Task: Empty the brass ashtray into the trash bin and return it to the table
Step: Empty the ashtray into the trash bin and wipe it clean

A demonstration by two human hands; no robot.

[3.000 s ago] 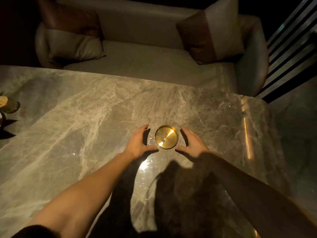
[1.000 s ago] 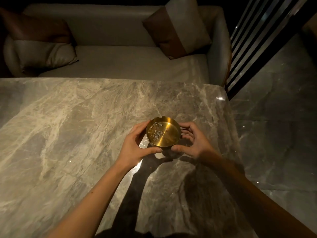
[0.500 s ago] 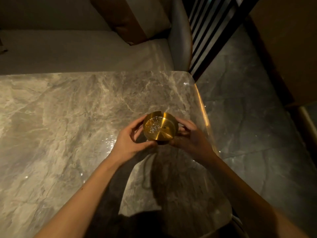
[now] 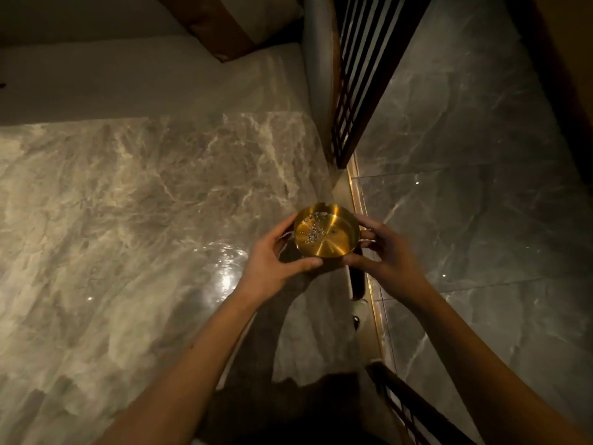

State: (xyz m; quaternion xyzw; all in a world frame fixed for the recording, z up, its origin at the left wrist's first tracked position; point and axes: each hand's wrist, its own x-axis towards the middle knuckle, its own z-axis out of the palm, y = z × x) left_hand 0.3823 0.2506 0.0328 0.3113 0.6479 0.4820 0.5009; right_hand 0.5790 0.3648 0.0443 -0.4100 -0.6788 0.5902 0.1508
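Note:
The round brass ashtray [image 4: 327, 232] is lifted off the marble table [image 4: 128, 220] and hangs over the table's right edge, roughly level, with grey ash specks inside on its left half. My left hand [image 4: 272, 261] grips its left and near rim. My right hand [image 4: 382, 255] grips its right side. No trash bin is in view.
A light sofa [image 4: 144, 78] with a brown cushion [image 4: 218, 27] stands beyond the table. A dark slatted screen [image 4: 362, 75] rises at the table's far right corner. Glossy grey floor tiles [image 4: 481, 187] spread to the right. A dark rail [image 4: 417, 409] sits at the lower right.
Both hands closed on the ashtray, lifted it off the table and carried it right to the table's edge. The view has turned right toward the floor.

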